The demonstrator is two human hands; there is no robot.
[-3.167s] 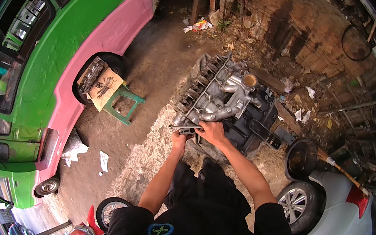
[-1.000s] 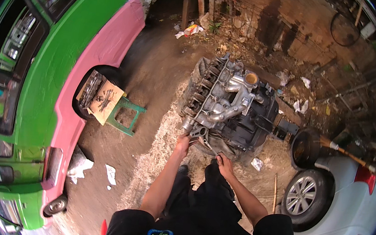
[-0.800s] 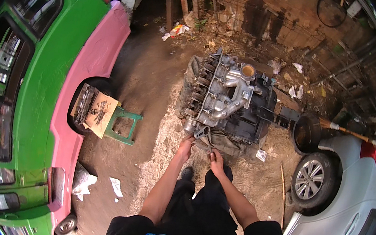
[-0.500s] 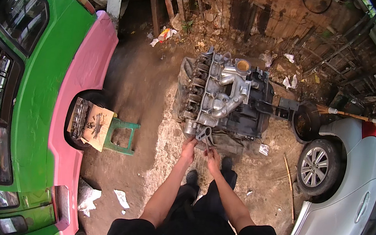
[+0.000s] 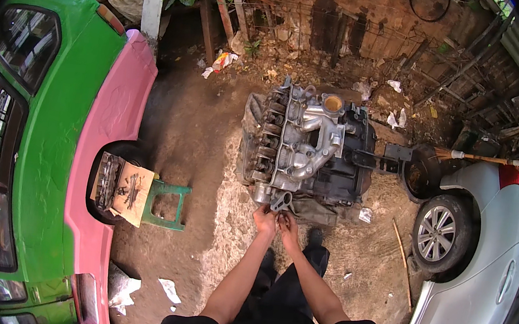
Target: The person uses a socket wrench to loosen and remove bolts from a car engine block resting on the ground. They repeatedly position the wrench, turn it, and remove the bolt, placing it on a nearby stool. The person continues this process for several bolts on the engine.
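Right hand [image 5: 288, 230] in closer beside left hand [image 5: 265, 220] than 1 s ago. Engine [image 5: 323, 145] ahead; metal part [image 5: 282, 201] at its near end, contact unclear. Left hand's grip clamped on part; right hand's at its lower end, closure can't be told. Judged step: 2-handed handling; next move calls for steady support.

Engine [image 5: 321, 150] blocks way ahead; open floor [image 5: 208, 162] between engine and green stool [image 5: 169, 187].

A wide fisheye view looks steeply down from the person's head, far enough back to take in the whole engine [image 5: 309, 145], between a green-and-pink van [image 5: 57, 139] leftward and a silver car [image 5: 484, 264] rightward.
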